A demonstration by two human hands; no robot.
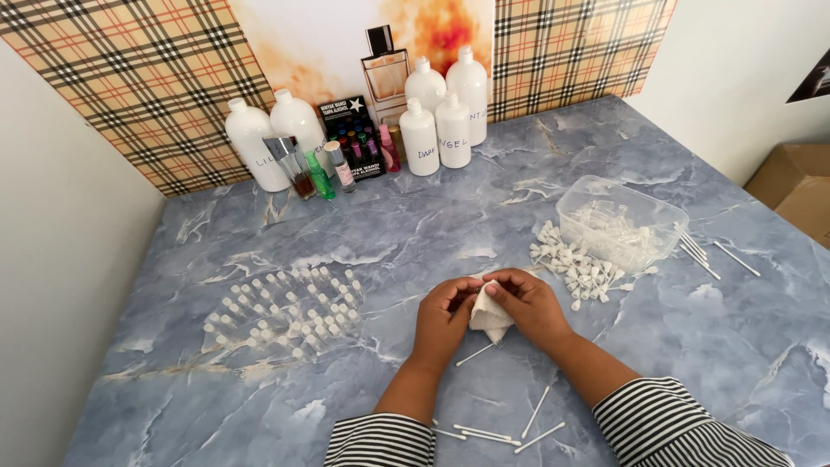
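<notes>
Both my hands meet at the middle of the blue marbled table (363, 225). My left hand (443, 316) and my right hand (532, 304) together pinch a small white cloth (488, 316). A thin white tube (475, 354) pokes out from under the cloth toward me; whether a hand grips it I cannot tell. Several more white tubes (497, 432) lie between my striped sleeves near the front edge.
Several small clear vials (285, 311) stand in rows at the left. A clear plastic tub (618, 220) of small parts sits at the right, with loose white caps (575, 264) and tubes (718, 255) beside it. White bottles (432, 130) and perfume bottles (385, 73) line the back wall. A cardboard box (800, 186) stands far right.
</notes>
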